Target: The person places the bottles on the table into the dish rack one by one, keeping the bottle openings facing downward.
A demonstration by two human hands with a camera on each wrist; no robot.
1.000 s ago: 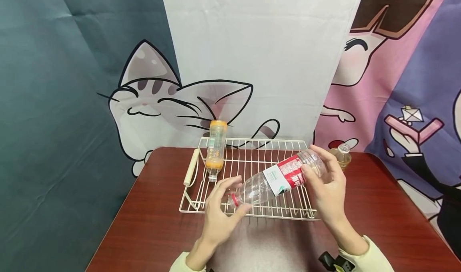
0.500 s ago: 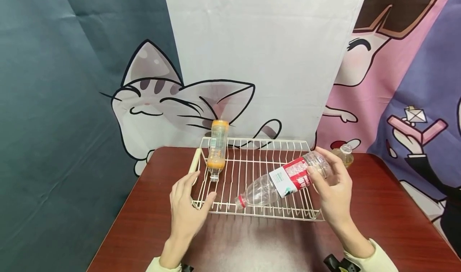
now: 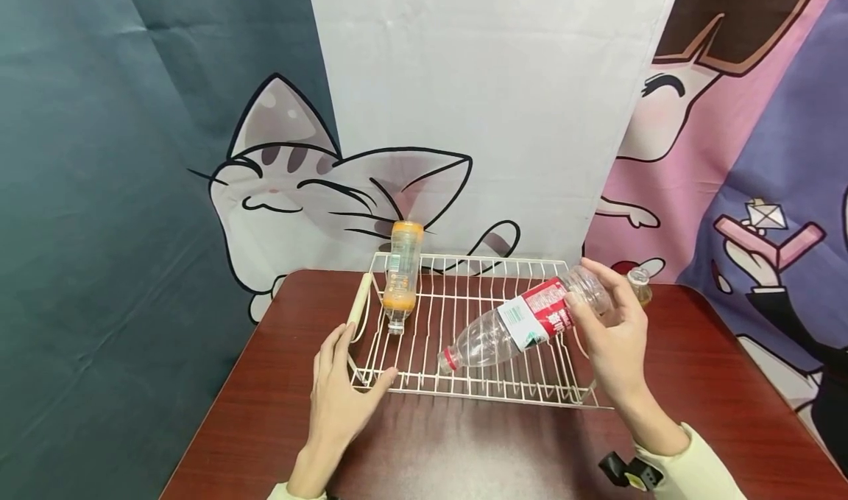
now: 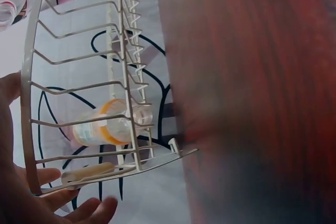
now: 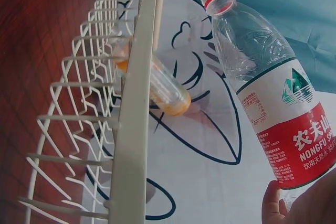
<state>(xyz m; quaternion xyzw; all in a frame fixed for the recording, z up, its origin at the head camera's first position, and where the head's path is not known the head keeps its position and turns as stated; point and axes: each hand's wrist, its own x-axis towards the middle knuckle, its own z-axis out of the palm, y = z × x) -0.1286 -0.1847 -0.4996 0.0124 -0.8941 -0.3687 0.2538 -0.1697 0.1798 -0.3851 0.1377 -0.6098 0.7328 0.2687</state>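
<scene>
Away from the neck of the Nongfu Spring bottle point(image 3: 523, 319), where it was a second ago, the left hand point(image 3: 338, 404) has shifted to the front-left corner of the white wire rack point(image 5: 134, 129), thumb and fingers spread; whether they grip the wire cannot be told. Curled round the bottle's base end, the right hand point(image 3: 615, 338) holds it tilted neck-down over the rack, not yet set in. One orange-banded bottle point(image 3: 403, 268) already sits inverted at the rack's left, and another bottle point(image 3: 640, 285) remains outside, partly hidden beyond the right hand.
</scene>
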